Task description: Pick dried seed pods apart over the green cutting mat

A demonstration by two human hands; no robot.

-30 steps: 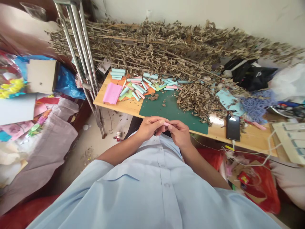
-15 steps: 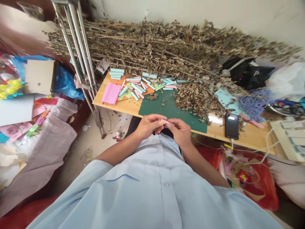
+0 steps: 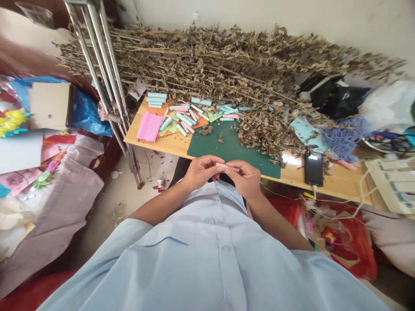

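Observation:
Between my two hands is a small pink paper roll (image 3: 223,165), pinched at both ends just off the table's front edge. My left hand (image 3: 202,172) has thumb and fingers closed on its left part. My right hand (image 3: 244,176) grips the right part, thumb underneath and fingers over it. The fingers cover much of the roll. Beyond them lies a green cutting mat (image 3: 223,149) with dried leaves (image 3: 264,136) heaped on its right side. Several blue and pink paper rolls (image 3: 184,119) lie on coloured sheets, beside a stack of pink paper (image 3: 149,126).
Dried leafy stalks (image 3: 194,60) fill the back of the table along the wall. A metal crutch (image 3: 103,65) leans at the left. Toward the right are a phone (image 3: 314,168) on a cable, purple string (image 3: 346,138) and a pale power strip (image 3: 392,183). A red bag (image 3: 353,242) sits below.
More of the pink roll shows between my fingertips than before. Both hands stay nearly in place, while the whole view has shifted slightly.

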